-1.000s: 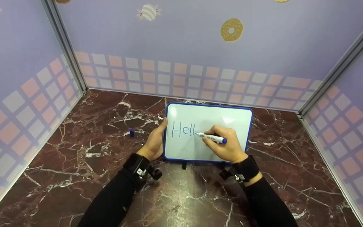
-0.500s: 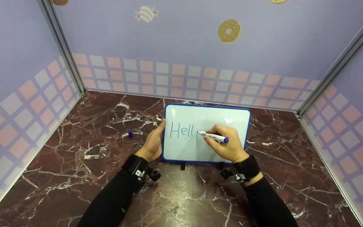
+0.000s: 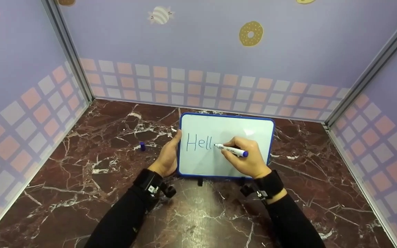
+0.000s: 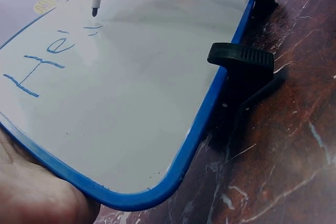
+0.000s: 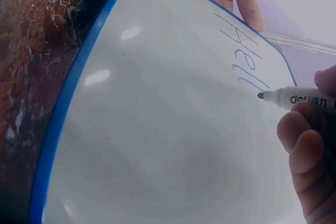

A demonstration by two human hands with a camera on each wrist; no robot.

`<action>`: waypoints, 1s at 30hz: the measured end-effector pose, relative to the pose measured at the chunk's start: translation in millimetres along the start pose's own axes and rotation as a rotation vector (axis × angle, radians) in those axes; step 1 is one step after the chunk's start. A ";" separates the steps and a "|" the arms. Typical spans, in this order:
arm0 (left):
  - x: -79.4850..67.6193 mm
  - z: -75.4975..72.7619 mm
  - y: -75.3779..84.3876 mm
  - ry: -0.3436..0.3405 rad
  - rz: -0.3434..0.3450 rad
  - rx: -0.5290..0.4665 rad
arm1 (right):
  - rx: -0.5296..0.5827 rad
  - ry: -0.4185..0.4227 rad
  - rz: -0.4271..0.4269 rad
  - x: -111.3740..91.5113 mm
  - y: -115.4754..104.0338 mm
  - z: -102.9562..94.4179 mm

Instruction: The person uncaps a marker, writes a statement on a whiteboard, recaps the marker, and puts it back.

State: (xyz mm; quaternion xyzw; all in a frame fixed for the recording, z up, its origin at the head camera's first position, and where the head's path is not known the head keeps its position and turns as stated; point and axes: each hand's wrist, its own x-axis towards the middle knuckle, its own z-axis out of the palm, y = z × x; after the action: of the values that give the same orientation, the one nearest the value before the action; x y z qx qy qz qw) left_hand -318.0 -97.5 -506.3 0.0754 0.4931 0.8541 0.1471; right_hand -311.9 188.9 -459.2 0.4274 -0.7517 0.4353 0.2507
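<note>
A blue-framed whiteboard [image 3: 198,163] stands tilted back, facing me, with "Hell" written on it in blue. My left hand [image 3: 166,157] grips its left edge, the thumb along the frame and the other fingers hidden behind. In front of the board, my right hand [image 3: 249,159] pinches a white marker [image 3: 233,150] with a blue end. The marker's dark tip points left, right beside the last "l". From the right wrist, the marker [image 5: 304,99] shows its printed barrel, with the tip close over the board just past the letters.
A blue-purple marker cap [image 3: 142,146] lies on the dark red marbled table [image 3: 81,193] left of the board. Black clip-like feet [image 4: 244,61] hold the board's lower edge. Patterned panels [image 3: 198,44] wall the table at the back and both sides.
The marker tip shifted slightly right, off the letters, then came back left and a little down beside the last "l". The left hand and whiteboard keep their place.
</note>
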 end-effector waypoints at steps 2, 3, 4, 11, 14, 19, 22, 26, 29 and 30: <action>0.2 -0.4 -0.2 0.000 0.004 0.002 | 0.006 0.000 0.000 0.1 -0.3 0.8; 0.3 -0.5 -0.3 0.002 0.005 0.003 | 0.006 -0.001 -0.002 0.1 -0.4 1.2; 0.1 -0.5 -0.3 0.002 0.005 0.005 | 0.006 -0.001 -0.004 0.3 -0.5 1.7; -2.1 0.0 0.7 -0.001 0.005 0.023 | 0.010 0.000 -0.014 0.1 0.6 3.7; -1.9 -1.0 0.3 0.000 0.011 0.039 | 0.005 -0.002 -0.013 0.8 -0.2 3.6; -1.1 -2.0 -0.2 0.005 0.008 0.042 | -0.014 0.003 -0.014 1.1 -0.2 3.8; -1.1 -1.7 0.2 0.005 0.004 0.036 | -0.017 0.012 -0.016 1.2 0.3 4.4; -0.9 -1.4 0.4 0.003 0.003 0.029 | -0.017 0.030 -0.021 1.8 0.3 4.4; -0.8 -1.4 0.0 -0.004 0.003 0.021 | -0.027 0.039 -0.022 2.0 0.1 3.6; -0.7 -1.4 -0.1 -0.005 0.002 0.018 | -0.031 0.041 -0.022 1.9 0.3 3.3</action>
State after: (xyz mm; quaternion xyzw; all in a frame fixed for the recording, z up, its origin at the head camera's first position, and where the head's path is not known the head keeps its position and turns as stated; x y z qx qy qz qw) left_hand -317.7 -98.8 -507.1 0.0795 0.5003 0.8496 0.1468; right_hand -313.1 185.3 -459.5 0.4228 -0.7483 0.4294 0.2773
